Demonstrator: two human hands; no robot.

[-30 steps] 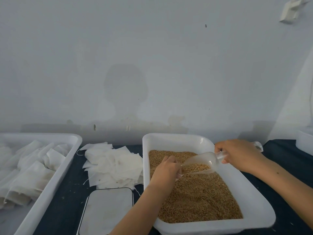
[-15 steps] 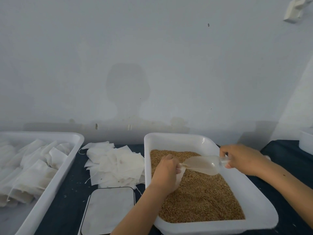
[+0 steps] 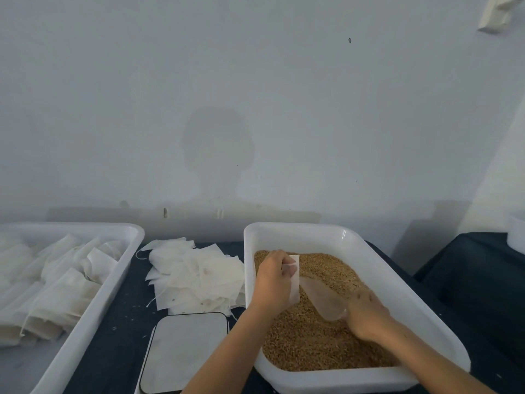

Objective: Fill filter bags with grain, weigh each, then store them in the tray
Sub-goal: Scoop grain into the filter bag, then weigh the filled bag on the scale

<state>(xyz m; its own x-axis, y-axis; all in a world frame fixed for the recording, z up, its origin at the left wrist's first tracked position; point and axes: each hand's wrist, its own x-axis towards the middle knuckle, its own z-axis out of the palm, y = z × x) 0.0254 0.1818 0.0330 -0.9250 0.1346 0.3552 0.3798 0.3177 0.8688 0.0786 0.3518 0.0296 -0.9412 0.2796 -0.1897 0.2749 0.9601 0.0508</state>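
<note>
Pinching a white filter bag (image 3: 295, 280) at its upper edge, the left hand (image 3: 274, 281) holds it upright over the grain (image 3: 318, 336), its grip clamped on the paper with thumb and fingers curled round it. The right hand (image 3: 366, 315) has its grip clamped round the handle of a clear plastic scoop (image 3: 324, 300); the scoop's pointed mouth aims toward ten o'clock and lies just beside the lower part of the bag, low over the grain. Whether the scoop touches the bag cannot be told.

Both hands work inside the white grain bin (image 3: 397, 282), which sits at the four o'clock part of the view on a dark table (image 3: 119, 322). A loose heap of empty bags (image 3: 196, 277) lies on the table at the bin's nine o'clock side, just beside its wall. A flat scale (image 3: 184, 351) with a pale plate sits at six o'clock of that heap, touching its near edge. A white tray (image 3: 93, 308) at the far nine o'clock side of the view holds rows of filled bags (image 3: 54, 280), leaning against one another.
</note>
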